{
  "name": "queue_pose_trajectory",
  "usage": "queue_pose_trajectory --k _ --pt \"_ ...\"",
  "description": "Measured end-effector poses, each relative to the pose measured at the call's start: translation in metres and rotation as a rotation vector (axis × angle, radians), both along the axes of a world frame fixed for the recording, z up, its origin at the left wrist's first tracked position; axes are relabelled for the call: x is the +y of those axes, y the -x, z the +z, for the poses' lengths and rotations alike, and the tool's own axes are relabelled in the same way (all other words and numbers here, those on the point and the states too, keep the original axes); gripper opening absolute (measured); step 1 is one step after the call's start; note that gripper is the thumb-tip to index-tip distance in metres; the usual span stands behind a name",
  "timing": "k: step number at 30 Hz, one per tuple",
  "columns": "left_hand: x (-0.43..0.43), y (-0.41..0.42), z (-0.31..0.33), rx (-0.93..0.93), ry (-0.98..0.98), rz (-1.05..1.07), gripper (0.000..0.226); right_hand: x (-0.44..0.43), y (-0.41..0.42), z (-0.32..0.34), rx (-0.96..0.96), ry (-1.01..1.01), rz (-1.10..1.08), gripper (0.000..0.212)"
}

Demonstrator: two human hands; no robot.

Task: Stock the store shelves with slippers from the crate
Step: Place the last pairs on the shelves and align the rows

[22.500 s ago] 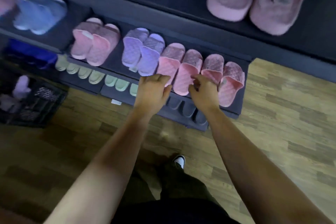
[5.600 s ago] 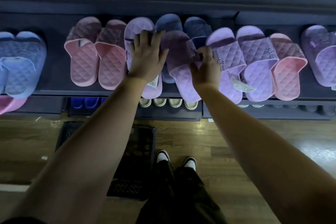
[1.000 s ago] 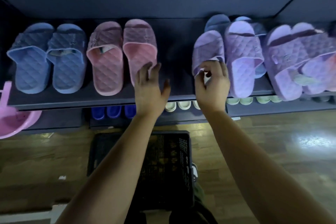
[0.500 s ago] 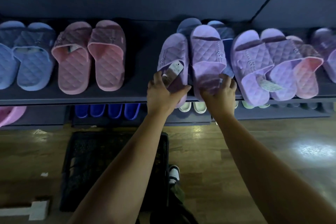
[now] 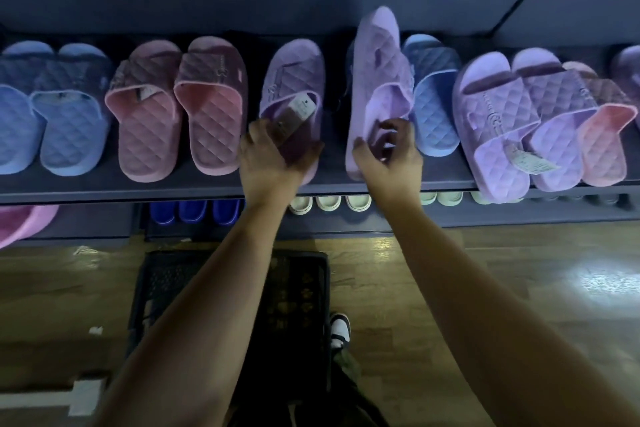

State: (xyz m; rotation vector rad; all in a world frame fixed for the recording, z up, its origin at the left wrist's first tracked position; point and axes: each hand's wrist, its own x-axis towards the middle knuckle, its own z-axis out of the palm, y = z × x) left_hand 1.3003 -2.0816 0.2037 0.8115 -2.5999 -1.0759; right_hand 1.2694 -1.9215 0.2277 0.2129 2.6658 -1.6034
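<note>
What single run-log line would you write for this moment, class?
step: stocking shelf | left hand: holds flat lilac slipper | right hand: holds tilted lilac slipper | crate: on floor below

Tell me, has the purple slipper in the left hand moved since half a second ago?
Yes. It slid left: the purple slipper in the left hand now lies close beside the pink pair, away from the second purple slipper.
</note>
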Motion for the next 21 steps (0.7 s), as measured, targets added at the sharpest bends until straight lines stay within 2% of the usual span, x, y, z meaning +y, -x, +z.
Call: queue_pose_trajectory --k 3,5,9,13,17,21 --pt "-0.018 0.002 0.0 -0.019 0.034 0.042 0.088 -0.018 0.004 0.0 -0.045 0.101 0.071 0.044" --pt "-0.023 0.003 0.0 -0.043 0.057 0.061 0.088 -0.025 0.007 -0.001 -0.031 0.064 0.141 0.046" --pt "-0.026 0.004 -0.002 -0.103 0.149 0.048 0.09 -0.032 0.015 -0.007 -0.05 -0.173 0.311 0.054" --pt "-0.026 0.004 -0.006 -0.128 0.218 0.058 0.09 -0.029 0.022 -0.013 -0.072 -0.383 0.333 0.057" --pt "-0.023 0.009 -0.009 -0.156 0.284 0.071 0.092 -0.026 0.03 -0.018 -0.092 -0.649 0.344 0.071" --pt "-0.015 0.015 -0.011 -0.218 0.303 0.083 0.092 -0.029 0.031 -0.023 -0.093 -0.728 0.349 0.078"
